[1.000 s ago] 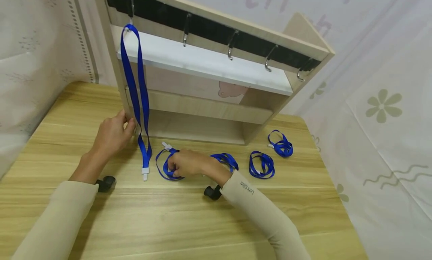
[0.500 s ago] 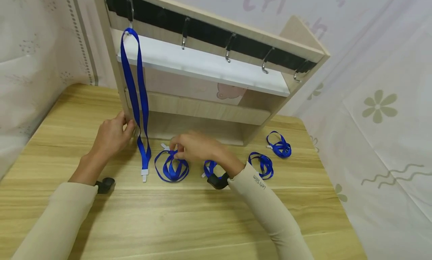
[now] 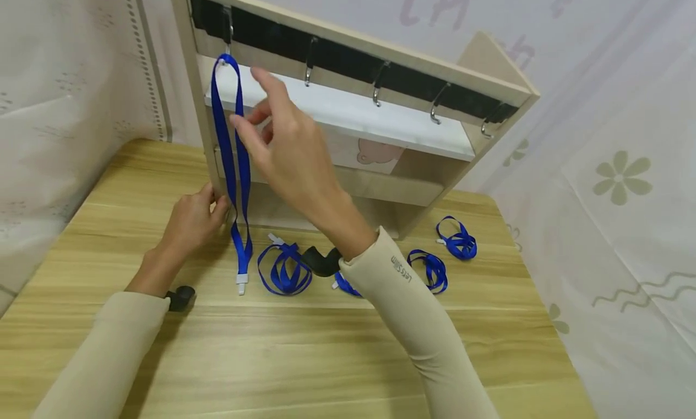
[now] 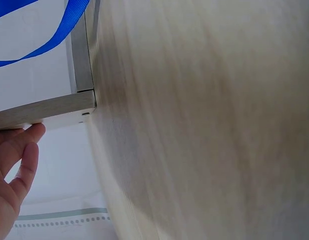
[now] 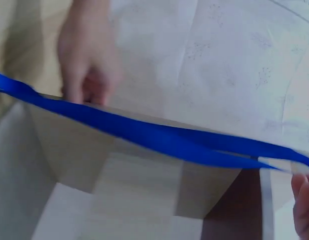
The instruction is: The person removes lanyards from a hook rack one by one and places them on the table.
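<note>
A blue lanyard (image 3: 246, 171) hangs by its loop from the leftmost hook of a small wooden rack (image 3: 402, 186), its white clip (image 3: 241, 280) at the bottom near the tabletop. My right hand (image 3: 296, 147) is raised in front of the rack, fingers spread and holding nothing. Its thumb overlaps the right strap in the head view; whether it touches is unclear. Low down, my left hand (image 3: 193, 220) grips the rack's left side panel (image 4: 44, 110) at its edge. In the right wrist view the lanyard's straps (image 5: 144, 132) stretch across in front of the rack.
Several coiled blue lanyards lie in a row before the rack, among them the leftmost coil (image 3: 285, 271) and the rightmost coil (image 3: 459, 244). More metal hooks (image 3: 376, 93) line the rack's black strip (image 3: 342, 60). Patterned curtains (image 3: 620, 183) surround the wooden table (image 3: 261, 358).
My right hand has left the leftmost coil and risen up and left to the hanging lanyard. The coil stays on the table. My left hand keeps its place at the panel.
</note>
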Demonstrator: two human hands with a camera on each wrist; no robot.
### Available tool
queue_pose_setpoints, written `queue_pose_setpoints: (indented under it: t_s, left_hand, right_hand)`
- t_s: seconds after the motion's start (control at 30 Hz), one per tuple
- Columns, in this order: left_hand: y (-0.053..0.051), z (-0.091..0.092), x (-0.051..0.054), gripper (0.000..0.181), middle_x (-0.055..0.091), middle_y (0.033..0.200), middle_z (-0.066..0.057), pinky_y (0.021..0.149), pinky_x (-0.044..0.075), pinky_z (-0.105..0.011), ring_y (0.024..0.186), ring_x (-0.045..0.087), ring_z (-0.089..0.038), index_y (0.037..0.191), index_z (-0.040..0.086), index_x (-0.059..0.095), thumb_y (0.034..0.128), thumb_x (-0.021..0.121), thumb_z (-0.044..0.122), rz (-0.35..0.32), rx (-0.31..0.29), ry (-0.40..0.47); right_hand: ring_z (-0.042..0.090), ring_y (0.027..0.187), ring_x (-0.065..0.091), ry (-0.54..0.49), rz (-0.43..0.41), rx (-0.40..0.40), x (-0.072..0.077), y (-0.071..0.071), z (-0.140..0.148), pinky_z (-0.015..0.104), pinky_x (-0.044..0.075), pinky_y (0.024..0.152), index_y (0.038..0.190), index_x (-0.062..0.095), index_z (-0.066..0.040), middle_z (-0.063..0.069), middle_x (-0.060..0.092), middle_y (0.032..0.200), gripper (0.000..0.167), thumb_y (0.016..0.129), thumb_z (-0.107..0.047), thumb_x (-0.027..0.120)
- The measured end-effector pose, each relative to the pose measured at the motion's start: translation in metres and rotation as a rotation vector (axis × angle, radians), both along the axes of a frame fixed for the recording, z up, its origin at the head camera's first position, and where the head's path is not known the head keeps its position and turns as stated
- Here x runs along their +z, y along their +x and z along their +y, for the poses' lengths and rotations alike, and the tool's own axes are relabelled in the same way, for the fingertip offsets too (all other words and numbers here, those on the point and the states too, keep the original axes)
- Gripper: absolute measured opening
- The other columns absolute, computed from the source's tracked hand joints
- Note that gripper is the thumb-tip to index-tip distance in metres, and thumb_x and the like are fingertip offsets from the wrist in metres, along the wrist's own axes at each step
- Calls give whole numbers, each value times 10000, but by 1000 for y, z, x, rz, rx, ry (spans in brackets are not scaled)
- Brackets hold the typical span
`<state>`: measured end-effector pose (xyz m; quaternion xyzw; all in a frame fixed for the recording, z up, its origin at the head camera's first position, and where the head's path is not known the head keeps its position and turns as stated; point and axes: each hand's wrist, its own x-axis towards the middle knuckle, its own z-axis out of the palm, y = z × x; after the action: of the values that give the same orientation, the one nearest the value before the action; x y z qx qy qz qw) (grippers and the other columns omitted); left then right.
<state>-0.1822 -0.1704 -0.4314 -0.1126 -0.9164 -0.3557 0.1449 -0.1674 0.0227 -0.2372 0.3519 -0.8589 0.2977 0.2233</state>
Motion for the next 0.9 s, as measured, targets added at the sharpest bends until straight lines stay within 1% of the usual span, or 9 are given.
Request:
queue_pose_setpoints:
  t_s: [0.1,0.17,0.27,0.4,0.57,0.63,0.77,0.83,0.9]
  left_hand:
    - [2,1,-1,204,650,1097,-365,733,473,-595,873,641,-529,1100,-59,528,1020,460,116,-11,-2,-6]
    - [3,1,-2,191,652,1087,-366,742,473,-602,890,639,-537,1082,-55,526,1020,459,113,-14,-2,-6]
    - [3,1,-2,179,669,1046,-351,716,476,-588,814,648,-494,1069,-47,526,1019,462,112,-8,-7,-7]
    - [3,2,-3,160,681,1021,-333,684,478,-566,741,644,-436,1039,-34,528,1018,467,112,5,-16,-6]
    - [2,2,-3,130,692,933,-293,630,459,-523,640,593,-365,981,-4,524,1014,479,114,33,-11,-11]
    - [1,1,-3,121,679,855,-261,594,432,-492,592,524,-301,948,10,514,1009,488,112,49,-3,-18]
    - [1,0,-2,121,691,877,-263,603,443,-500,604,553,-321,966,8,518,1009,486,116,57,-4,-15]
    - [1,0,-2,129,697,926,-281,623,456,-515,635,583,-358,992,-2,525,1011,477,116,46,-10,-7]
    - [0,-1,-2,128,694,947,-296,636,468,-527,674,617,-384,1029,-12,539,1006,494,106,39,-18,-4]
  right_hand:
    - [88,734,633,7,80,-86,10,-2,-14,118,431,618,1432,424,7,46,692,967,575,993,-321,594]
    - [79,745,630,42,120,-130,15,-4,-22,121,424,608,1372,494,-6,25,690,948,527,993,-361,584]
    - [64,705,607,89,175,-196,21,-5,-31,139,405,568,1213,594,-41,-22,652,836,402,1004,-381,553]
    - [58,567,518,172,223,-287,27,-5,-38,177,361,497,1107,614,-65,-55,563,723,301,1039,-319,468]
    - [63,527,489,281,247,-338,34,-4,-42,193,367,478,1118,598,-91,-64,597,779,273,1039,-181,353]
    - [63,531,486,294,268,-335,36,-3,-43,195,372,481,1156,601,-101,-62,616,807,295,1034,-170,341]
    - [46,581,493,257,338,-281,39,-1,-39,186,365,512,1175,647,-134,-76,624,807,315,1034,-197,372]
    - [30,634,525,207,309,-180,42,1,-35,161,372,554,1145,668,-135,-77,652,827,285,1031,-200,415]
    - [25,701,571,148,214,-25,44,4,-31,131,402,615,1078,676,-99,-58,682,856,217,1018,-172,480]
